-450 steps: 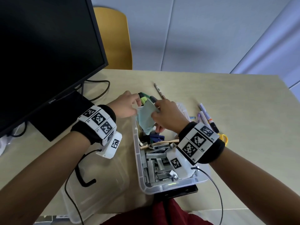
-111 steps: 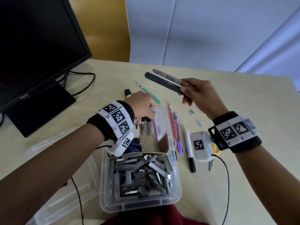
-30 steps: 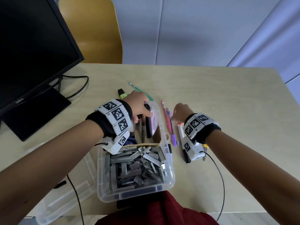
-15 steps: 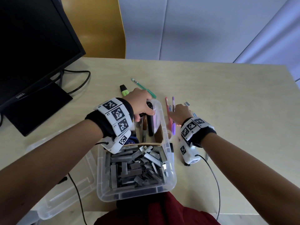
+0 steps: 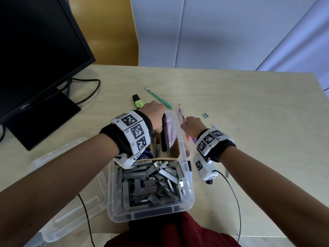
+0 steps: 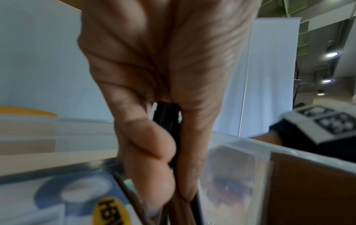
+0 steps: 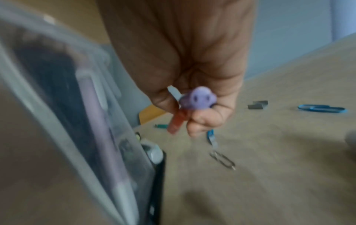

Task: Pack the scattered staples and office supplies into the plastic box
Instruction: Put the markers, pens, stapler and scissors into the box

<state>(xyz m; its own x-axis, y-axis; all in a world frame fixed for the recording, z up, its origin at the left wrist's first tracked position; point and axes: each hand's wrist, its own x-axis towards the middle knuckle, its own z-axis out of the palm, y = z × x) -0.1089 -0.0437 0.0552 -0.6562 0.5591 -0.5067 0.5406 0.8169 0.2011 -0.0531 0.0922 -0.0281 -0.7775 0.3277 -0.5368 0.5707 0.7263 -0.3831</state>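
Left fingers curl round a black marker standing in the box's far end, wrist bent down over the rim. Right hand, at the box's 2 o'clock just above the surface, pinches two pens, purple and pink. Staples fill the near half.

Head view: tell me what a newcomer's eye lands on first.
The clear plastic box at the near table edge, its front half heaped with grey staples. Then the left hand gripping a black marker upright in the box's far end, and the right hand beside it holding pens.
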